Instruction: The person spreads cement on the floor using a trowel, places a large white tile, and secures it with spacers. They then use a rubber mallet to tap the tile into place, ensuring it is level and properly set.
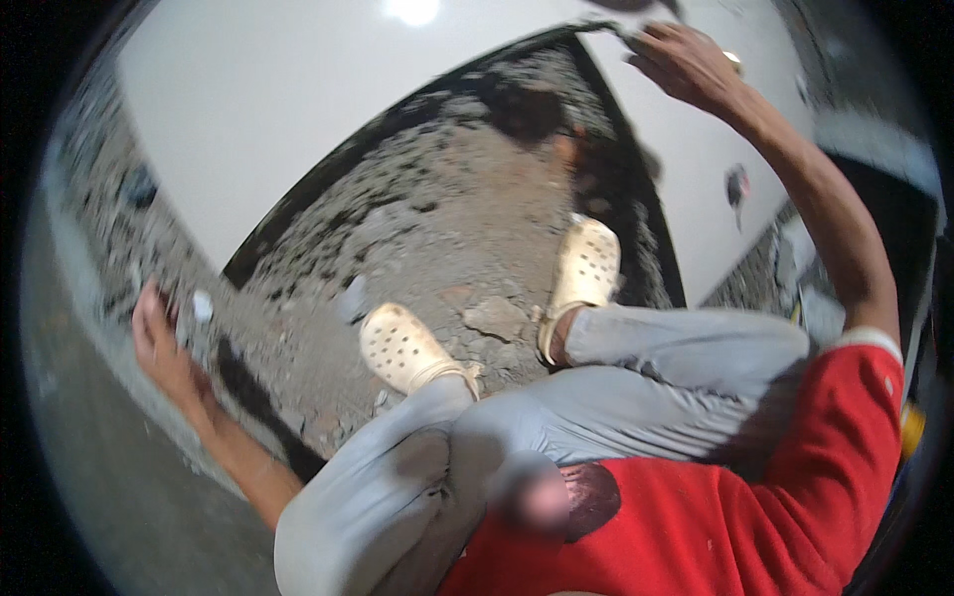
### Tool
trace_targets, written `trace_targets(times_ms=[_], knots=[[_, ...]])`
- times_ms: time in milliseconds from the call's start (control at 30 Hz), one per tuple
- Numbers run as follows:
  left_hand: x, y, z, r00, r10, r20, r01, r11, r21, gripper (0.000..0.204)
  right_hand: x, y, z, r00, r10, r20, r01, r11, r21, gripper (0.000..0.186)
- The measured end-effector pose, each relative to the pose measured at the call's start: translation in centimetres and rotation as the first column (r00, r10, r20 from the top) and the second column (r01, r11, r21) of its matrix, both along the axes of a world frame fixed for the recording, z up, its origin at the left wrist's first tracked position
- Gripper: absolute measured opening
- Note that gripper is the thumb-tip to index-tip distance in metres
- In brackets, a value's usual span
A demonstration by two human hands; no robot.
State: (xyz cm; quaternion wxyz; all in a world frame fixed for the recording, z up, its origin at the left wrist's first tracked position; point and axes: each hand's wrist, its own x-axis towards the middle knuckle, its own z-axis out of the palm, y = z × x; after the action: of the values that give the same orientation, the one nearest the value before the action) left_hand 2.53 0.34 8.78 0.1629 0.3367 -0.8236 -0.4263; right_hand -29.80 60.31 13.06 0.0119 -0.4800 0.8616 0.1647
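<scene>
My right hand reaches out to the far right, over the meeting corner of two large glossy white floor tiles. Its fingers are bent and closed around something small, partly hidden and blurred by motion. The far tile spreads across the back left, and the other tile lies at the right. Between their dark edges is a wedge of bare grey rubble and mortar. My left hand hangs low at the left, fingers loosely stretched and apart, near a small white chip. Nothing shows in it.
My feet, in cream perforated clogs, are planted on the loose rubble. A flat broken chunk lies between them. A dark stone sits left of the far tile. A dark smudge marks the right tile. Smooth grey floor borders the left.
</scene>
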Motion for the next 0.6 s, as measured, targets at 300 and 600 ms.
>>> trace_targets(times_ms=[300,600], knots=[[-2.1,-1.7,-0.6,0.994,-0.090,0.063,0.090,0.996,-0.002,0.045,15.3,9.9,8.1,0.875,-0.478,0.077,0.483,0.851,-0.206,0.027],[-9.3,2.6,3.0,0.958,-0.239,0.162,0.262,0.954,-0.146,0.050,41.4,28.8,6.5,-0.206,-0.889,0.408,0.872,-0.357,-0.336,0.040]])
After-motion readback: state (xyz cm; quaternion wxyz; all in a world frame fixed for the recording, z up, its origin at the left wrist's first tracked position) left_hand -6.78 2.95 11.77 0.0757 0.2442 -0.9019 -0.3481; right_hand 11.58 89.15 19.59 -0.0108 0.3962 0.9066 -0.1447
